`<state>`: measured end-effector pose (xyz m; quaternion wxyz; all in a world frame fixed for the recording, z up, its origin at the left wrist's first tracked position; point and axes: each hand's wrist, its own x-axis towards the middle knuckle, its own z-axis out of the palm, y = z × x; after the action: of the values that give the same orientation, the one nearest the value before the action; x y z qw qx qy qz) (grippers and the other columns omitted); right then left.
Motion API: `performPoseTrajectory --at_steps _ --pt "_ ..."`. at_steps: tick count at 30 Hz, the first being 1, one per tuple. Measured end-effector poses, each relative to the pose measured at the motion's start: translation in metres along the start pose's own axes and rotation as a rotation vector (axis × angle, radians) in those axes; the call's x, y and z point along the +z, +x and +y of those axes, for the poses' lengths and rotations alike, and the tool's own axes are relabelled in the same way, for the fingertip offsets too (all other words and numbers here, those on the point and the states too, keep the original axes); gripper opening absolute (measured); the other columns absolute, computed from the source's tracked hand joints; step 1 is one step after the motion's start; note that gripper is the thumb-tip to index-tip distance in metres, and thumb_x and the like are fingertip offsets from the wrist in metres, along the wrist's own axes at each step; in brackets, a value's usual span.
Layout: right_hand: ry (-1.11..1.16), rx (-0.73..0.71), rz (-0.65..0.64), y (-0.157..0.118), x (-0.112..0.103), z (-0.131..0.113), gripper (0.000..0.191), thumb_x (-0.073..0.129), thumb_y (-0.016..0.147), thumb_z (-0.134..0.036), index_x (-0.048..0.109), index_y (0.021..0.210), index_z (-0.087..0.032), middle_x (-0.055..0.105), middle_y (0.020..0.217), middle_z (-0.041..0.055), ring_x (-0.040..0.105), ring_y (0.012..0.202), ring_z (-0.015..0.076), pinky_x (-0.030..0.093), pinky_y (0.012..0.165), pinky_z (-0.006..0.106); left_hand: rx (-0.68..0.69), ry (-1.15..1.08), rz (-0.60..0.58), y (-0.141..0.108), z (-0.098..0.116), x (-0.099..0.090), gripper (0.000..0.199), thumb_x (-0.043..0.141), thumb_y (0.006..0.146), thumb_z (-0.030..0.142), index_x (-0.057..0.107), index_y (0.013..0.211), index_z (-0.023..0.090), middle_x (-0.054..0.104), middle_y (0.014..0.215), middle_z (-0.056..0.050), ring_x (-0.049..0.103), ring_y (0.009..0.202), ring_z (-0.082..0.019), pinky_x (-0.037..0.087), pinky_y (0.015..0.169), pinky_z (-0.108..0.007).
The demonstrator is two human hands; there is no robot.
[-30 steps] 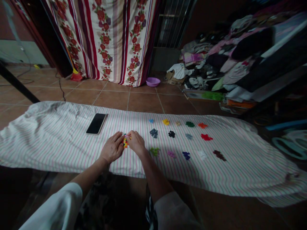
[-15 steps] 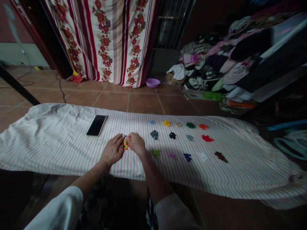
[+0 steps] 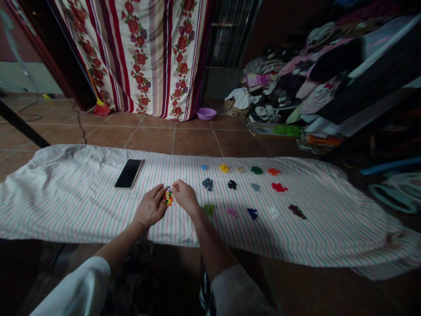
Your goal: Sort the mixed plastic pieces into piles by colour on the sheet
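A small multicoloured cluster of pieces [image 3: 169,197] lies on the striped cloth [image 3: 312,237] between my hands. My left hand [image 3: 151,205] rests flat at its left side, fingers extended and touching its edge. At the upper right of the cluster is my right hand [image 3: 184,196], its thumb and fingertips pinched together; whatever they hold is too small to make out. Separate little piles sorted by colour sit to the right, among them yellow [image 3: 224,168], dark grey [image 3: 207,184], black [image 3: 232,184], lime green [image 3: 208,210] and red [image 3: 279,187].
A black-screened phone [image 3: 129,174] lies left of my hands on the cloth. Beyond the cloth, a purple basin [image 3: 207,114] stands on the tiled floor by a flowered curtain [image 3: 148,61]. Heaped clothes [image 3: 296,74] fill the back right.
My right hand has drawn back slightly from the cluster, exposing more of it. My left hand stays beside it. The whole view has shifted a little.
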<state>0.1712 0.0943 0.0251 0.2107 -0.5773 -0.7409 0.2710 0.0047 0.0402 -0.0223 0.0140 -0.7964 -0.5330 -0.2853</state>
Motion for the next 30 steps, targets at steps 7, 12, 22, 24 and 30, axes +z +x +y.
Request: performPoseTrajectory --at_steps 7,12,22,24,30 --pt "0.044 0.032 0.024 -0.008 -0.008 -0.006 0.016 0.05 0.091 -0.027 0.063 0.099 -0.025 0.073 0.1 0.0008 0.066 0.092 0.0145 0.045 0.077 0.024 0.011 0.017 0.011 0.0 -0.001 -0.002 0.042 0.041 0.09 0.029 0.049 0.13 0.019 0.054 0.133 -0.014 0.05 0.127 -0.027 0.047 0.104 -0.049" --pt "0.12 0.046 0.059 -0.01 -0.016 -0.005 0.014 0.052 0.09 -0.029 0.063 0.099 -0.026 0.073 0.099 -0.0012 0.066 0.093 0.0141 0.046 0.08 0.024 0.069 0.043 -0.002 0.001 -0.001 -0.004 0.039 0.042 0.089 0.028 0.052 0.126 0.019 0.058 0.129 -0.013 0.05 0.127 -0.028 0.048 0.103 -0.049" --pt "0.081 -0.097 0.105 -0.031 -0.047 0.017 0.021 0.053 0.088 -0.015 0.067 0.103 -0.021 0.07 0.1 0.0032 0.064 0.092 0.0136 0.046 0.084 0.024 0.067 0.076 -0.039 0.002 -0.001 -0.006 0.035 0.041 0.089 0.029 0.056 0.118 0.018 0.059 0.127 -0.012 0.049 0.128 -0.027 0.047 0.104 -0.048" --pt "0.051 -0.112 0.119 -0.037 -0.055 0.03 0.022 0.054 0.088 -0.016 0.069 0.103 -0.02 0.069 0.1 0.0046 0.064 0.09 0.0141 0.046 0.084 0.024 0.052 0.068 -0.036 0.002 -0.001 -0.006 0.036 0.041 0.089 0.03 0.055 0.119 0.018 0.059 0.127 -0.011 0.05 0.127 -0.027 0.047 0.103 -0.048" --pt "0.071 -0.16 0.249 -0.062 -0.082 0.09 0.024 0.051 0.087 -0.017 0.072 0.099 -0.021 0.069 0.096 0.0051 0.064 0.087 0.0156 0.048 0.082 0.027 -0.004 0.046 -0.043 0.0 -0.003 -0.004 0.041 0.041 0.088 0.036 0.052 0.123 0.02 0.056 0.131 -0.012 0.051 0.125 -0.027 0.046 0.104 -0.048"
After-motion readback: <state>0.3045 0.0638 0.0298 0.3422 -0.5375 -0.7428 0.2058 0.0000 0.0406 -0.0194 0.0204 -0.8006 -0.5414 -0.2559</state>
